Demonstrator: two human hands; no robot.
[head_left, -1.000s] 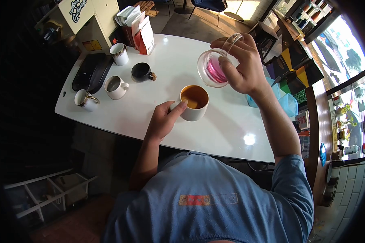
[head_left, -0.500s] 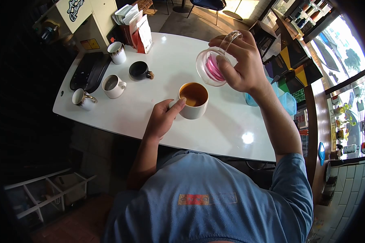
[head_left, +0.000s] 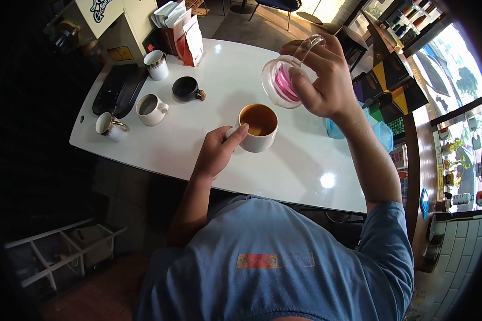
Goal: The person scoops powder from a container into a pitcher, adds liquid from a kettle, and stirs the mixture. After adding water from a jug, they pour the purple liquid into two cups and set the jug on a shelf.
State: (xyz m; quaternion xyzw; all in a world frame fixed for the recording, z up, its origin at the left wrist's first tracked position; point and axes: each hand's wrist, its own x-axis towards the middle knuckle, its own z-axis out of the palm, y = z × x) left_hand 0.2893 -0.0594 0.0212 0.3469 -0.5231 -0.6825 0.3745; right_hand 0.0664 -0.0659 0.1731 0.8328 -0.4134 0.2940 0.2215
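My left hand [head_left: 219,151] is closed on the handle side of a white mug [head_left: 258,142], its thumb on the rim. Orange-brown colour shows inside the mug, with some liquid at the bottom. Above and to the right, my right hand [head_left: 326,80] grips a clear glass pitcher [head_left: 273,88] by its looped handle [head_left: 308,45]. The glass is tilted, its round opening turned toward me, and pink bands show in or through it. I see no stream between pitcher and mug.
On the white table [head_left: 198,166] stand a black cup [head_left: 186,91], a white mug with grey inside [head_left: 151,111] and two brown-rimmed mugs [head_left: 156,66], [head_left: 111,128]. A black flat device [head_left: 120,90] and paper bags [head_left: 190,43] are at left; blue containers [head_left: 383,135] at right.
Both hands, with the mug and the pitcher, sit slightly farther up and to the right in the view. The holds on both are the same.
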